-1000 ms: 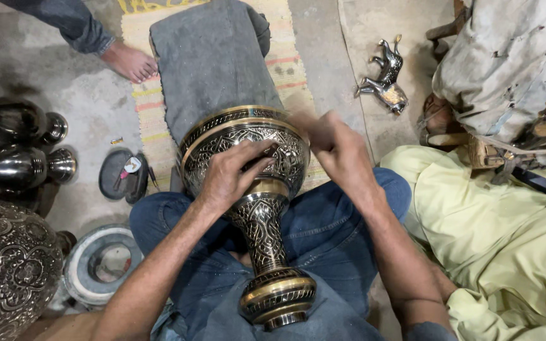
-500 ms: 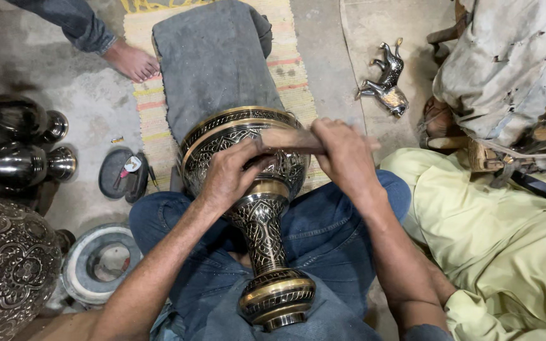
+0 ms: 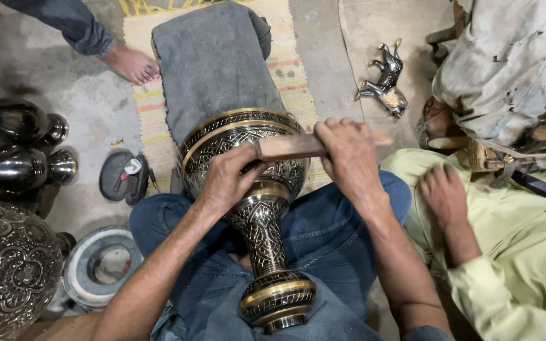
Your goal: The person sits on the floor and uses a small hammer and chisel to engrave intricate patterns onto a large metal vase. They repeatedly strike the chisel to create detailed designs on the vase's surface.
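A bare grey concrete floor is seen pretty much everywhere, partly covered by a striped woven mat, with dark metal vases parked alongside.

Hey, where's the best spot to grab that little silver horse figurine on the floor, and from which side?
Probably the horse figurine is best taken across its body, fingers coming straight down from above. It lies on the bare floor beside the mat, with its thin legs and tail sticking out, likely poor holds.
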